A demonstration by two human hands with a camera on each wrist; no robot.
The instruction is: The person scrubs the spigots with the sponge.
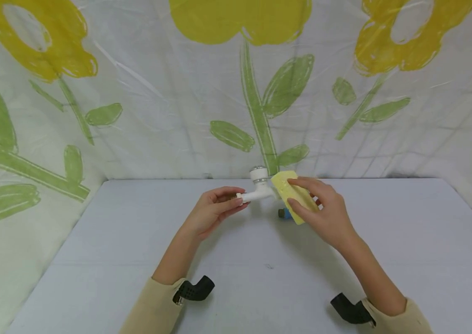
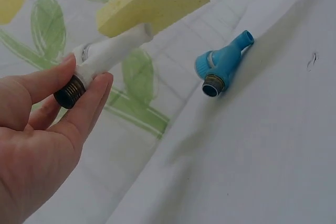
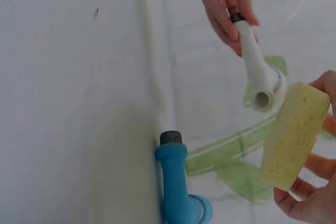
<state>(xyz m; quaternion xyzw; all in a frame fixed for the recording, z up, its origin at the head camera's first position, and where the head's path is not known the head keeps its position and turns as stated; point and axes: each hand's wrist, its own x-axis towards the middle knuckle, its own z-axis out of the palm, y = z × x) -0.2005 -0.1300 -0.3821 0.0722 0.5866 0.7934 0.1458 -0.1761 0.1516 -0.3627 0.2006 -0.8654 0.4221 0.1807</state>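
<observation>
A white faucet with a dark threaded end is held above the table by my left hand. Thumb and fingers pinch it near that threaded end, as the left wrist view shows. My right hand grips a yellow sponge by its edges, close beside the faucet's spout. In the right wrist view a small gap shows between sponge and spout. Below them a blue faucet lies on the table, mostly hidden behind the sponge in the head view.
The white table ends at a back edge against a sheet painted with yellow flowers and green leaves. Black curved camera mounts sit on both wrists. A small dark mark is on the table surface.
</observation>
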